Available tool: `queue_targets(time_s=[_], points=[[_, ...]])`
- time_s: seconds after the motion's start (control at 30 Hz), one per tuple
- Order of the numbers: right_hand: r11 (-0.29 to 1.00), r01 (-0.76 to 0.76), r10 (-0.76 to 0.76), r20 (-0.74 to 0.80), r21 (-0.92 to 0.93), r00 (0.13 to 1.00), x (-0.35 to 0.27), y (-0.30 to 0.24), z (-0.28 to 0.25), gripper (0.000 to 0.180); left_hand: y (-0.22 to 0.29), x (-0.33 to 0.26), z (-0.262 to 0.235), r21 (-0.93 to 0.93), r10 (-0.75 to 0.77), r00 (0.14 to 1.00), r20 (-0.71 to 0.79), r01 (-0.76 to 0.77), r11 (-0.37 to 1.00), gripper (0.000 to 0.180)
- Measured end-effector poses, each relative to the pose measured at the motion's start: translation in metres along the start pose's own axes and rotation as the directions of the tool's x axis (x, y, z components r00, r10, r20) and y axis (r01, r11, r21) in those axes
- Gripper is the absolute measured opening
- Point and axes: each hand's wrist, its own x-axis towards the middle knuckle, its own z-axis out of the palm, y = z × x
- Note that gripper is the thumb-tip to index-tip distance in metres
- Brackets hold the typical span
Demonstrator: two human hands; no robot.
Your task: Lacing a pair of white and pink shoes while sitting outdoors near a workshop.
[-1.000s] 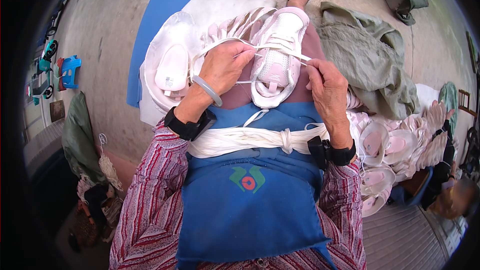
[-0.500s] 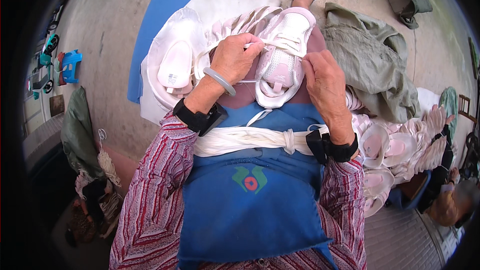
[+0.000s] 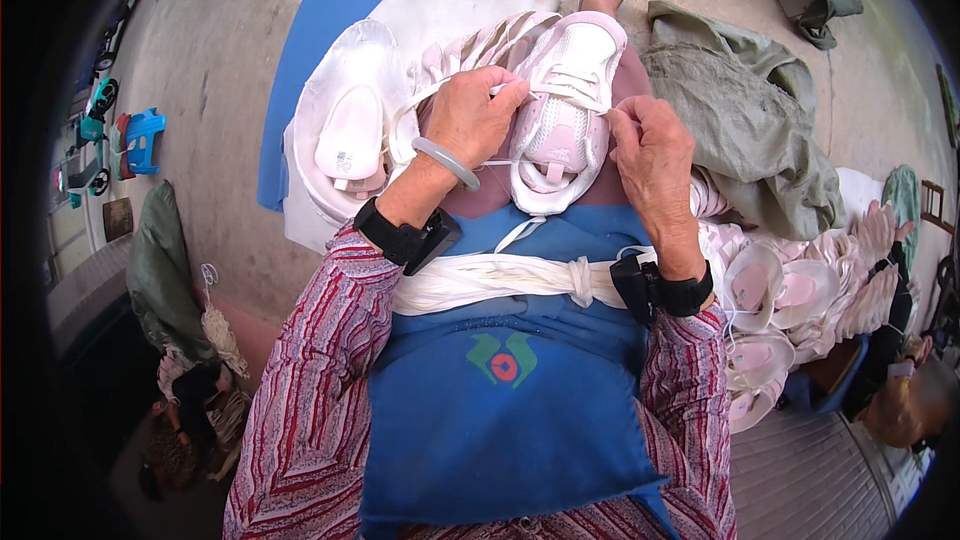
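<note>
A pink and white shoe upper (image 3: 566, 130) lies over my lap, its toe pointing away from me, with white lace threaded across its front eyelets. My left hand (image 3: 474, 116) is closed in a pinch on the white shoelace (image 3: 402, 122) at the shoe's left side. At the right edge of the shoe, my right hand (image 3: 650, 145) pinches too, its fingertips by the eyelets; the lace there is too small to follow clearly. Across my blue apron (image 3: 505, 440) lies a knotted bundle of white laces (image 3: 480, 282).
Left of the shoe, more shoe uppers (image 3: 350, 135) rest on a white and blue sheet (image 3: 305, 70). A grey-green cloth (image 3: 740, 120) lies to the right, with piled pink uppers (image 3: 800, 285) below it. Another person (image 3: 905, 405) is at the far right.
My right hand has shifted very slightly, its fingers staying by the shoe's right edge. The left hand keeps its pinch on the lace, and the shoe has barely moved.
</note>
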Motion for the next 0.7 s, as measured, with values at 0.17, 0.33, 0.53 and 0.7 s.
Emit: queue_targets(time_s=[0.17, 0.33, 0.53, 0.7], points=[[0.984, 0.135, -0.144, -0.070, -0.118, 0.987, -0.008, -0.009, 0.007, 0.014, -0.003, 0.001, 0.002, -0.047, -0.019, 1.000, 0.001, 0.019, 0.999, 0.028], [0.969, 0.119, -0.125, -0.012, -0.219, 0.992, -0.019, -0.019, 0.005, 0.023, -0.004, -0.006, 0.008, 0.162, 0.225, 0.967, -0.120, -0.205, 0.965, 0.027], [0.948, 0.064, -0.016, 0.153, -0.313, 0.988, -0.019, -0.009, 0.016, 0.020, 0.004, -0.006, 0.002, 0.192, 0.231, 0.972, -0.052, -0.217, 0.957, 0.025], [0.993, 0.106, -0.107, -0.019, -0.048, 0.994, -0.020, 0.005, 0.017, 0.019, 0.011, 0.004, -0.003, 0.287, 0.291, 0.955, 0.065, -0.297, 0.911, 0.024]])
